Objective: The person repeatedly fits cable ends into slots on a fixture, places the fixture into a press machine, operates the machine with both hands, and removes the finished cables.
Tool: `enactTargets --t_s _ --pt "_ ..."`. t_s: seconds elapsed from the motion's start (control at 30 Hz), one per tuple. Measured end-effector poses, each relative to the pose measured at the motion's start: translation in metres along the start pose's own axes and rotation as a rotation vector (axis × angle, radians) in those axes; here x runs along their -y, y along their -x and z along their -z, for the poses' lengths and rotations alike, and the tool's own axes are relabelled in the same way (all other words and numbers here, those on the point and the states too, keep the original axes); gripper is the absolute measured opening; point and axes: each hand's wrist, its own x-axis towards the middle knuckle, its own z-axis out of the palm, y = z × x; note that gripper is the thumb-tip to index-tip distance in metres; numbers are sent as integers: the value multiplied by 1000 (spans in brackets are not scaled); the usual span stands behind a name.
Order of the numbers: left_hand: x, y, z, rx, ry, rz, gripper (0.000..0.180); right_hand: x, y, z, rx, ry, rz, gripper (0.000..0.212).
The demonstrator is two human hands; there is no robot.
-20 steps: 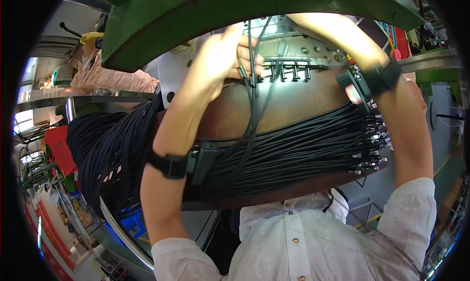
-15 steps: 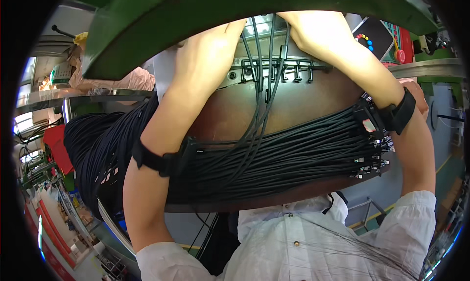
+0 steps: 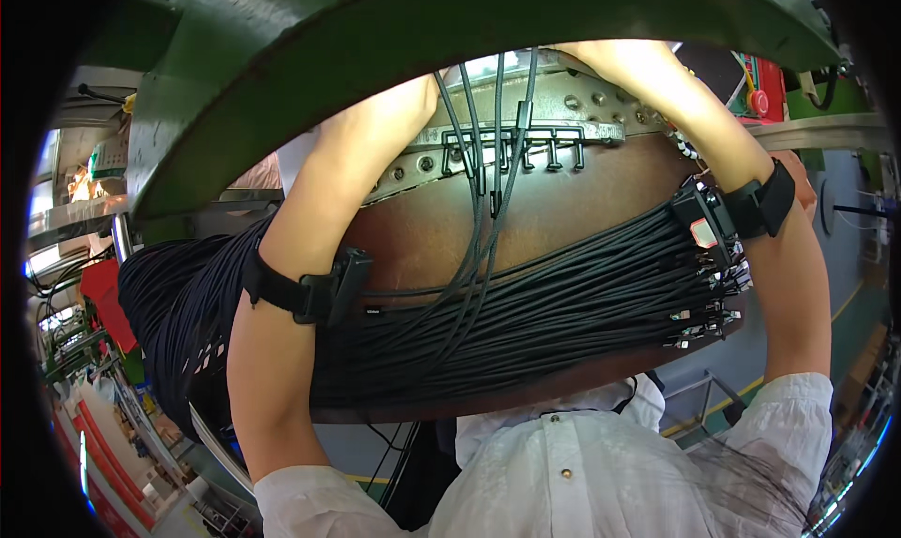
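Both my arms reach forward under a green machine frame (image 3: 488,15). My left hand (image 3: 399,111) is at the left side of a lit metal plate (image 3: 427,163), its fingers hidden beyond the frame. At the far side of the plate, my right hand (image 3: 615,61) shows only its back, the fingers out of sight. Between the hands, a few black cables (image 3: 500,92) run up under the frame. They pass over a black plastic strip with short T-shaped branches (image 3: 554,144) at the plate's near edge. Small black sleeves sit on these cables. What the fingers hold, if anything, cannot be seen.
A thick bundle of black cables (image 3: 526,322) lies across the brown worktop (image 3: 582,205), metal connectors (image 3: 699,327) at its right end. The bundle hangs over at the left beside a red part (image 3: 108,299). A red item (image 3: 765,88) stands at the far right. Both wrists carry black straps.
The green frame and plate sit lower and further left in view. My left hand has shifted left and lower with the view. The right hand is further under the frame.
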Motion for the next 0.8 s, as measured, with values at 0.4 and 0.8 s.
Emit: enactTargets --t_s 0.4,0.8 --pt "-72 190 183 1355 1965 332 49 16 248 131 -626 -680 -463 28" --pt "-159 422 82 425 882 1042 39 97 432 -8 106 -367 -780 49"
